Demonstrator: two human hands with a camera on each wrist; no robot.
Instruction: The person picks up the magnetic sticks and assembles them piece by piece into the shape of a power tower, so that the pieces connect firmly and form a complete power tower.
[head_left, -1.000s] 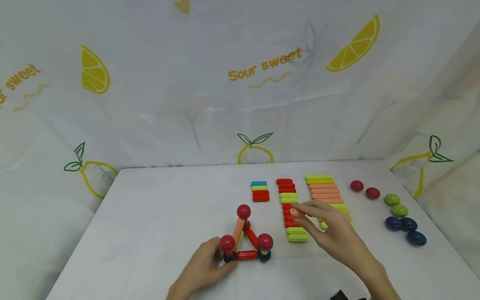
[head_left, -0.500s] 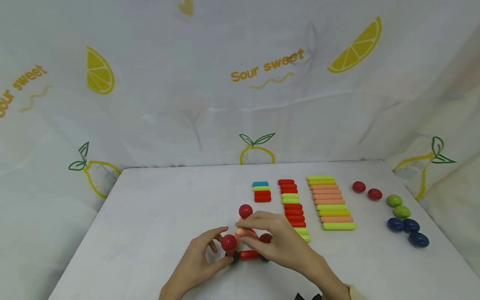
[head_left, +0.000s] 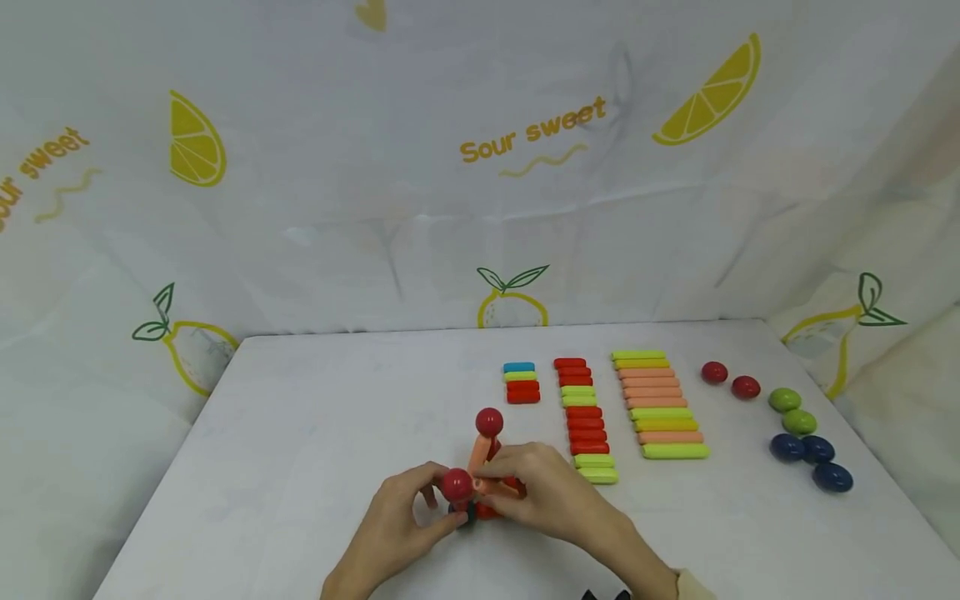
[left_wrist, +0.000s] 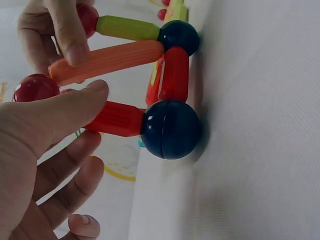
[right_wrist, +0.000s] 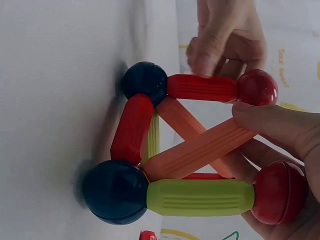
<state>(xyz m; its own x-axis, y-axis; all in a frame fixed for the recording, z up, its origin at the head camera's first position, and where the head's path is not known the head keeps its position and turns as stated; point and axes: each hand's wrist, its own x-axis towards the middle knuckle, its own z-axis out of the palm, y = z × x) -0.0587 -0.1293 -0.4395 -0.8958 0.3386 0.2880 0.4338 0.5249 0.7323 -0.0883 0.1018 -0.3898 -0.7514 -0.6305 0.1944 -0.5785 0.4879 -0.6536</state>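
A frame of magnetic building sticks and balls stands on the table between both hands. My left hand (head_left: 401,521) pinches the upright red stick (left_wrist: 117,119) at its near left corner, just under a red ball (head_left: 457,484). This stick rises from a dark blue ball (left_wrist: 171,130). My right hand (head_left: 558,496) pinches an orange stick (right_wrist: 200,152) at its upper end, close to that red ball; whether they touch I cannot tell. Its lower end meets the near right blue ball (right_wrist: 117,191), below an upright lime stick (right_wrist: 201,197). In the head view, my right hand hides the near right corner.
Behind the frame lies a short stack of blue, lime and red sticks (head_left: 522,386). Rows of short red and lime sticks (head_left: 587,423) and long orange, yellow and lime sticks (head_left: 652,392) lie right of it. Red, green (head_left: 798,422) and blue balls (head_left: 832,477) sit far right.
My right hand has carried the orange stick left from above the stick rows to the frame, then lowered it slantwise between the near corners. My left hand stays at the near left corner.
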